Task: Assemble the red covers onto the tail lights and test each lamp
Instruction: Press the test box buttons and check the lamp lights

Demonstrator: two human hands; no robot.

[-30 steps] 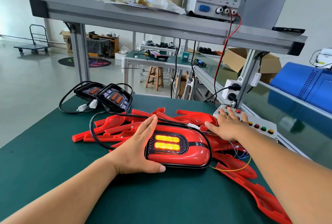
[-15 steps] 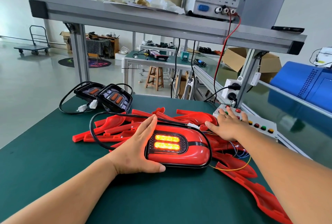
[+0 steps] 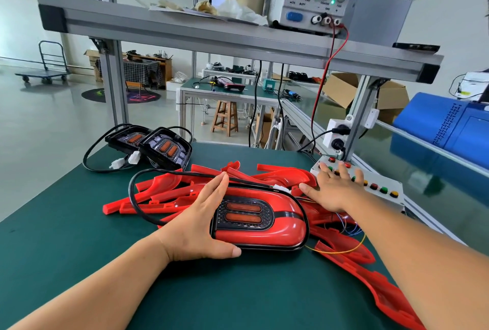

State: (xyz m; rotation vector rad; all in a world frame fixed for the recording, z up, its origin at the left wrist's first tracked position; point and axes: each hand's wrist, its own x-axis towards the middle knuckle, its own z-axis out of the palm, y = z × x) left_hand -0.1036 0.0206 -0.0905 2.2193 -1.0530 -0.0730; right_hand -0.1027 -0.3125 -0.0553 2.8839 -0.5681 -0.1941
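One tail light against left hand; right hand fingers on button box.

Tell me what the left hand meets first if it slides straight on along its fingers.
The left hand would first meet the black cable, which lies right ahead of it. Just beyond is the pile of red covers. Depth is hard to judge, so it might pass over the cable.

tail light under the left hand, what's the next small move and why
Probably press a button on the button box with the right hand, whose fingers lie on it: the two bars of the covered tail light are dark, and the left hand rests flat against it.
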